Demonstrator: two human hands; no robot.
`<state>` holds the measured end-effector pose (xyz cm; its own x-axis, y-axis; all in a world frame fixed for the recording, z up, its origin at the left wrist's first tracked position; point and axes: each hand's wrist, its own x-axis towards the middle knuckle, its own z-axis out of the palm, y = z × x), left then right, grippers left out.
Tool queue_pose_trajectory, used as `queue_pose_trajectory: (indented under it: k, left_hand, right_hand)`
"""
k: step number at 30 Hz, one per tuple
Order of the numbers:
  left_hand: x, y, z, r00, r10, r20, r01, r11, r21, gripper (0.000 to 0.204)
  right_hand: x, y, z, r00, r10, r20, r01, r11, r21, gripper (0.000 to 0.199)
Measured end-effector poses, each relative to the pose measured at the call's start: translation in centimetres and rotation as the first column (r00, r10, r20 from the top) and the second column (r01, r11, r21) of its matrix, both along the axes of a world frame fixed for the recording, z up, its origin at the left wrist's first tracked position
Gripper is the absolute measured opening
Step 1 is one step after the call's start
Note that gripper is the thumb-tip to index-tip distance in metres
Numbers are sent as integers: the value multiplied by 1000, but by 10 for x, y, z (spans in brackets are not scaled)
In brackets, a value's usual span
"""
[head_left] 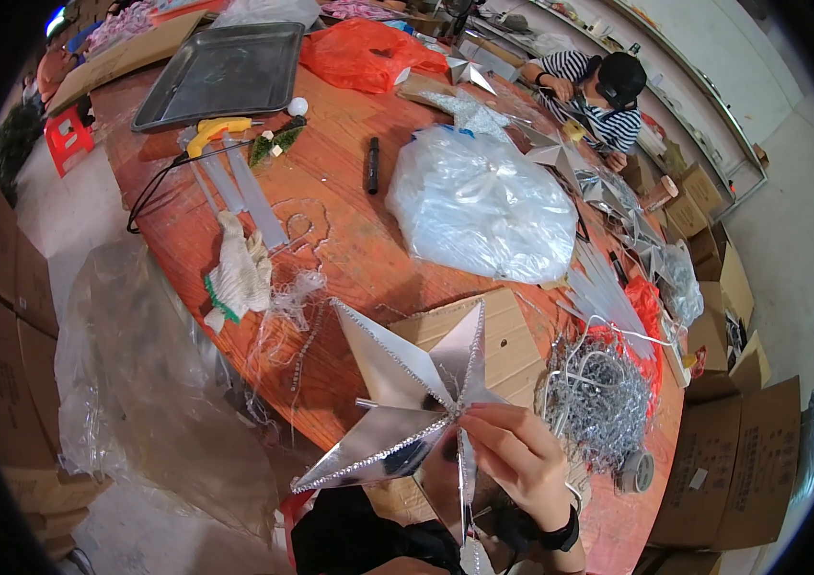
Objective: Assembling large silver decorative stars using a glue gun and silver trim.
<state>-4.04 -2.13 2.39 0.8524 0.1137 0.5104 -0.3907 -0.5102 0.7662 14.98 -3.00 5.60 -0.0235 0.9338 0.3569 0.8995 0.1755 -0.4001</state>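
A silver five-pointed star [383,369] with mirror-like faces is tilted up in front of me, near the table's close edge. Glittering beaded trim [368,467] runs along several of its ridges and meets at the centre. My right hand [522,460], a black band on its wrist, has its fingers pressed together on the trim at the star's centre. My left hand does not show; the star and dark clothing cover the area below. Under the star lies a piece of brown cardboard [498,345]. Right of it sits a tangle of silver tinsel [598,398].
On the red-brown table [344,249] lie a yellow glue gun [215,132], glue sticks [252,196], a work glove [239,268], a black marker [372,165], a bagged bundle [483,206] and a metal tray [225,77]. Another person [598,101] works at the far right. Cartons [733,460] flank the table.
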Motion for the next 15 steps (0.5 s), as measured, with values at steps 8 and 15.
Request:
queue_pose_trajectory:
  k: [8, 15]
  left_hand:
    - [-1, -19, -28, 994, -56, -91, 49, 996, -73, 15]
    - [1, -7, -9, 998, 42, -41, -42, 999, 11, 14]
  right_hand:
    - [0, -1, 0, 1000, 1, 0, -1, 1000, 26, 31]
    - [0, 5, -1, 1000, 24, -20, -23, 999, 48, 32]
